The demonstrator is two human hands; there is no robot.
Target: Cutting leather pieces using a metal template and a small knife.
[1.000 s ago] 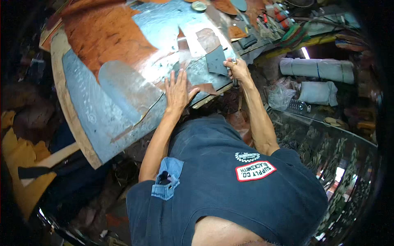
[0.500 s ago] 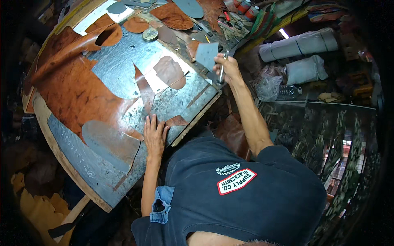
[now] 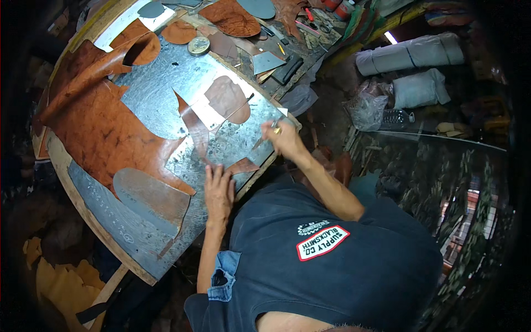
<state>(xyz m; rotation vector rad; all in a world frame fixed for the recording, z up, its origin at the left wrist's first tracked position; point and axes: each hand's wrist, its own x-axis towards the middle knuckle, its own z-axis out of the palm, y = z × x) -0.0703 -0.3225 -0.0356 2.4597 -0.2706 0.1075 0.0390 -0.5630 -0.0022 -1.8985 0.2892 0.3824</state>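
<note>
A person in a dark apron leans over a metal-topped cutting board point(image 3: 166, 94), the landmark here, with a large sheet of mottled brown leather point(image 3: 94, 127) spread over the board's left half. The left hand point(image 3: 219, 191) lies palm down at the board's near edge, fingers together and flat, pressing on a narrow brown leather strip point(image 3: 194, 133) that runs from the fingertips up toward the middle of the board. A small triangular leather offcut point(image 3: 243, 165) lies on the board just right of those fingertips, apparently touching them. The right hand point(image 3: 283, 138) sits at the board's right edge, fingers curled closed around a thin cutting tool point(image 3: 272, 125) whose tip is too small to make out; it rests just beside the strip's near end, and whether the tip meets the leather cannot be told. A rounded brown pattern piece point(image 3: 227, 98) lies on a pale patch near the board's centre, above both hands. A grey, tongue-shaped piece point(image 3: 149, 199) lies on the board's near-left part, left of the left hand. A small round tin point(image 3: 198, 46) stands at the board's far edge; what it holds cannot be seen. Beyond the far edge, more leather cut-outs point(image 3: 232, 19) and hand tools crowd a workbench. Right of the board, on the floor, lie rolled grey material point(image 3: 412, 52) and a clear plastic bag point(image 3: 368, 108) with unclear contents.
</note>
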